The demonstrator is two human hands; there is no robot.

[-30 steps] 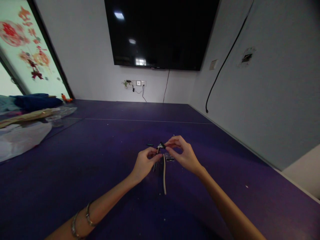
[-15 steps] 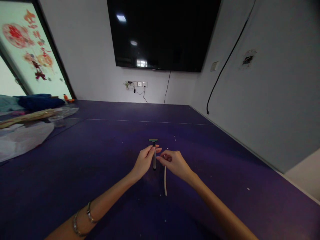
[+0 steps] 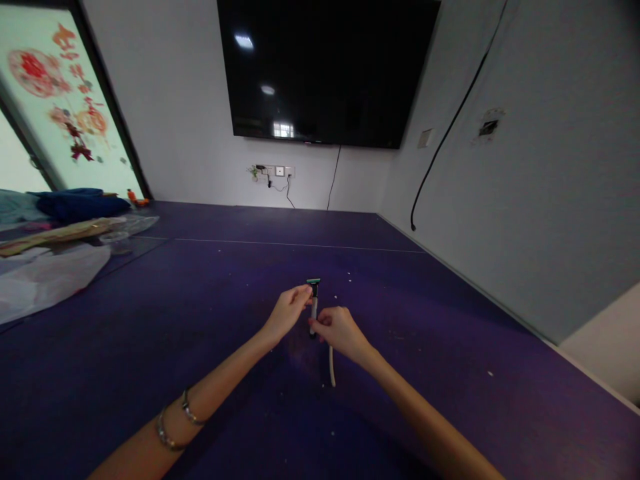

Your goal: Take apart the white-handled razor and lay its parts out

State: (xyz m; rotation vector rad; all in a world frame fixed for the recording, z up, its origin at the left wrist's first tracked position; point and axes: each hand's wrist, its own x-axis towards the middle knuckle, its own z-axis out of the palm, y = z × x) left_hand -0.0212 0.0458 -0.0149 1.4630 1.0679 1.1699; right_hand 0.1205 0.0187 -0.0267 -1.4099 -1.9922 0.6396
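Observation:
A razor (image 3: 315,308) with a green-edged black head and a grey handle is held over the purple surface, head pointing away from me. My left hand (image 3: 290,311) is closed, its fingertips at the razor's neck just below the head. Lower down, my right hand (image 3: 342,329) pinches the handle near its dark end between thumb and fingers. A thin pale strip (image 3: 332,368), like a piece of cord or tube, lies below my right hand, its upper end hidden by that hand.
The purple surface (image 3: 200,373) carries small white specks. At the left lie plastic bags (image 3: 60,277) and dark blue cloth (image 3: 80,203). A black cable (image 3: 453,123) hangs on the right wall. Ahead, a television (image 3: 325,73) is mounted above wall sockets (image 3: 280,171).
My right hand has come left and taken hold of the razor's lower handle. The razor has shifted slightly right, and my left fingers are now at its neck.

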